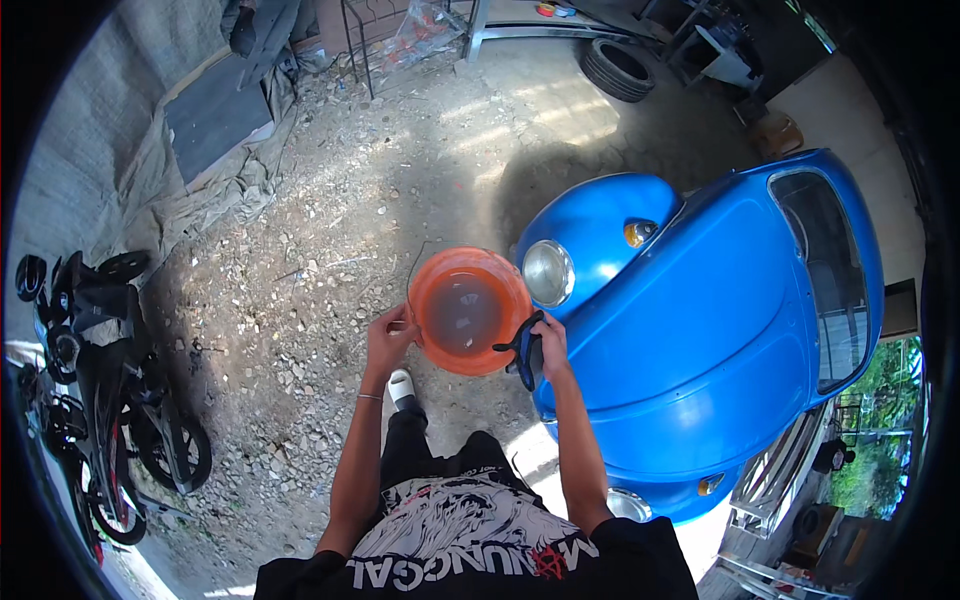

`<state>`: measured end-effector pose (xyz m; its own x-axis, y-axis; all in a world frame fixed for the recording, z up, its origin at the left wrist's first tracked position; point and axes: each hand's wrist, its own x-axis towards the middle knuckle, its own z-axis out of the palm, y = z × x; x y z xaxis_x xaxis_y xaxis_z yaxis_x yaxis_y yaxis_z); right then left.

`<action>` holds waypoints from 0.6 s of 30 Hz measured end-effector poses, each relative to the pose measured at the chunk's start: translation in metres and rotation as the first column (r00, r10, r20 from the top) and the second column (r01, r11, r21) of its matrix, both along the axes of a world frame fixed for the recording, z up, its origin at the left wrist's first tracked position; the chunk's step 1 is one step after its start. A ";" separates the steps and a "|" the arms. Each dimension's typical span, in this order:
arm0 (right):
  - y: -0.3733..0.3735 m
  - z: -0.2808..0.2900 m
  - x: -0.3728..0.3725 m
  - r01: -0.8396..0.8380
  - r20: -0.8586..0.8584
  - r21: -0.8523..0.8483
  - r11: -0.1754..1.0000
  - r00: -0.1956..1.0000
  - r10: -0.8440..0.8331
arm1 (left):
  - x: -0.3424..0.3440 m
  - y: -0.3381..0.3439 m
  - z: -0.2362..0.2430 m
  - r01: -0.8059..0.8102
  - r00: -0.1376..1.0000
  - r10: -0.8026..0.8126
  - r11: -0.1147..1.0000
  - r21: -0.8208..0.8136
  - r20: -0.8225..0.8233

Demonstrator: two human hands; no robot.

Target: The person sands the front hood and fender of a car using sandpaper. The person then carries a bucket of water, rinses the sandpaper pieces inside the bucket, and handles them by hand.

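Observation:
An orange bucket (430,345) hangs in front of me above the gravel, with greyish, cloudy water (465,315) inside. My left hand (390,338) is closed on the bucket's left rim. At the bucket's right side, my right hand (550,345) is closed around a blue-and-black object (524,350) with a curved, handle-like shape; its exact kind is unclear. This object overlaps the bucket's lower right rim, and whether the right fingers also grip the bucket is hidden. A thin wire handle (412,262) rises at the bucket's upper left.
Close on my right is a blue car (690,350), its round headlight (549,273) beside the bucket. Motorcycles (105,380) stand at the left. A tire (617,70) lies at the back near a metal-framed bench (530,30). Stones cover the ground (290,290).

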<state>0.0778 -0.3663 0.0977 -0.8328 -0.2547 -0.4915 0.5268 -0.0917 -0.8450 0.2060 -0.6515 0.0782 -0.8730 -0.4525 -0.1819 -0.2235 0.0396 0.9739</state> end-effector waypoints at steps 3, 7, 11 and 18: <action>-0.019 0.015 -0.038 0.024 -0.064 0.005 1.000 0.998 -0.024 | -0.050 -0.029 0.024 0.066 0.998 -0.066 0.998 0.011 -0.021; -0.047 0.028 -0.092 0.133 -0.051 0.020 0.991 0.990 -0.132 | -0.130 -0.064 0.046 0.156 0.986 -0.153 0.986 0.053 -0.069; -0.057 0.021 -0.150 0.252 -0.075 -0.025 0.968 0.965 -0.253 | -0.220 -0.083 0.061 0.291 0.952 -0.282 0.955 0.063 -0.122; -0.066 0.032 -0.293 0.264 -0.141 -0.020 0.964 0.954 -0.264 | -0.395 -0.102 0.043 0.427 0.901 -0.411 0.896 0.123 -0.141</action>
